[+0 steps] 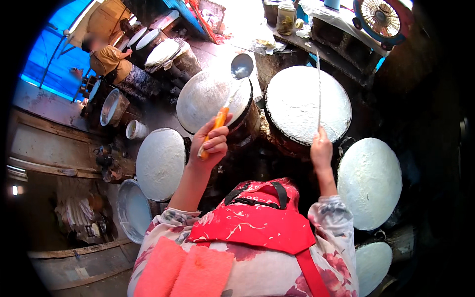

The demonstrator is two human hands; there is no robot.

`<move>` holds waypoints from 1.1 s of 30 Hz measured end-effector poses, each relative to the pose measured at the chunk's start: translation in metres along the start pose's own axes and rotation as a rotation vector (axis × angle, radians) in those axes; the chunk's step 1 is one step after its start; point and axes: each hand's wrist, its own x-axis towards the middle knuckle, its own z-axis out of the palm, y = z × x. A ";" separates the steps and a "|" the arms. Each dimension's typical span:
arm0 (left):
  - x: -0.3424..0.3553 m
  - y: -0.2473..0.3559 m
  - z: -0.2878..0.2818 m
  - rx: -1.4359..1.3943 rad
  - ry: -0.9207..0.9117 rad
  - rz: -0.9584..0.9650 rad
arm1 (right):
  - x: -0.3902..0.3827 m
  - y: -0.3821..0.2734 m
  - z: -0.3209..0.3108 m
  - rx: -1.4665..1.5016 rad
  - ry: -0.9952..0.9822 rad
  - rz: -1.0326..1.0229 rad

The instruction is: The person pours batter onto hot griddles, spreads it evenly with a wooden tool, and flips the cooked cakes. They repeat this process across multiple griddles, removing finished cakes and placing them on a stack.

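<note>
My left hand (213, 139) is closed round the orange handle of a ladle (242, 66). The ladle's round metal bowl hangs over the far side of a round pan top (208, 99) thinly smeared with white. In my right hand (321, 148) is a long thin stick (319, 94), which points away from me across a second round pan (302, 106). A white layer covers that pan nearly to its dark rim. Whether the stick touches the layer, I cannot tell.
More white-coated round pans stand at my left (161, 166) and right (370, 183). A wide basin (133, 210) is by my left elbow, with a white bucket (136, 129) beyond it. A fan (381, 15) and a glass jar (286, 19) stand at the back. Another person (111, 59) works far left.
</note>
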 end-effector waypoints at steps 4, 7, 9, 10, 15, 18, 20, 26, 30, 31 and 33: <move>-0.013 0.002 0.011 0.053 0.018 0.047 | -0.013 0.022 0.021 -0.390 -0.423 -0.101; -0.035 0.005 0.015 0.095 0.084 0.104 | -0.038 0.001 0.014 -0.318 -0.476 -0.249; -0.054 0.008 0.012 0.151 0.149 0.177 | -0.026 0.014 0.005 -0.293 -0.319 -0.248; -0.063 0.009 0.010 0.178 0.184 0.215 | -0.013 0.022 0.001 -0.320 -0.231 -0.116; -0.089 0.020 0.010 0.148 0.248 0.301 | -0.072 0.022 0.012 -0.315 -0.491 -0.241; -0.114 0.028 0.007 0.139 0.247 0.356 | -0.073 0.016 -0.001 -0.208 -0.237 -0.325; -0.129 0.038 0.003 0.132 0.242 0.383 | -0.064 0.027 -0.008 -0.211 -0.247 0.051; -0.198 0.064 -0.017 0.129 0.221 0.533 | -0.115 0.021 0.006 -0.201 -0.313 -0.169; -0.264 0.083 -0.037 0.136 0.189 0.616 | -0.138 -0.001 0.014 -0.204 -0.446 -0.132; -0.282 0.088 -0.038 0.151 0.199 0.644 | -0.145 -0.008 0.020 -0.136 -0.464 -0.155; -0.317 0.095 -0.048 0.161 0.226 0.681 | -0.144 0.000 0.029 -0.041 -0.357 -0.103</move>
